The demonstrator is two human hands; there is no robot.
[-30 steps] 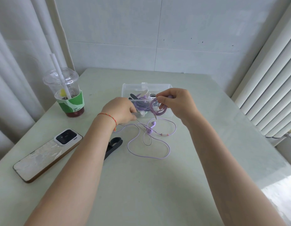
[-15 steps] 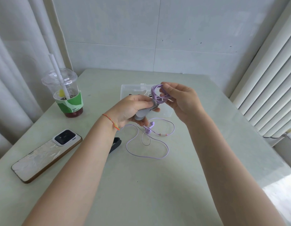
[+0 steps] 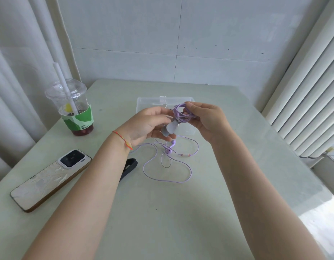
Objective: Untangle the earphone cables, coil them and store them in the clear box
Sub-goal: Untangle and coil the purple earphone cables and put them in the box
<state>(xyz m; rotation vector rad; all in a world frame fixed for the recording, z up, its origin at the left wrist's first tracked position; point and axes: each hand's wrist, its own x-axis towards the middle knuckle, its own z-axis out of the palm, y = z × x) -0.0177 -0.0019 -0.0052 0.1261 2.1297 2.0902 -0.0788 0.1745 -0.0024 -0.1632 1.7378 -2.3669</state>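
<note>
right hand point(image 3: 203, 119) pinches the purple coil point(image 3: 181, 113); left hand point(image 3: 149, 124) grips the grey clip point(image 3: 170, 128). keep loops bunched tight, then close the clip across them.

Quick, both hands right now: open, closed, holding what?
Left hand: holds a white-and-grey clip.
Right hand: pinches the coiled purple earphone cable.

Soft, even daylight fills the scene, brightest at the lower right where the tabletop point(image 3: 312, 222) glares white, shadows stay faint, the focus is slightly soft throughout, and wide-angle distortion bends the blinds point(image 3: 303, 91) and curtain point(image 3: 16, 91) at the edges.
</note>
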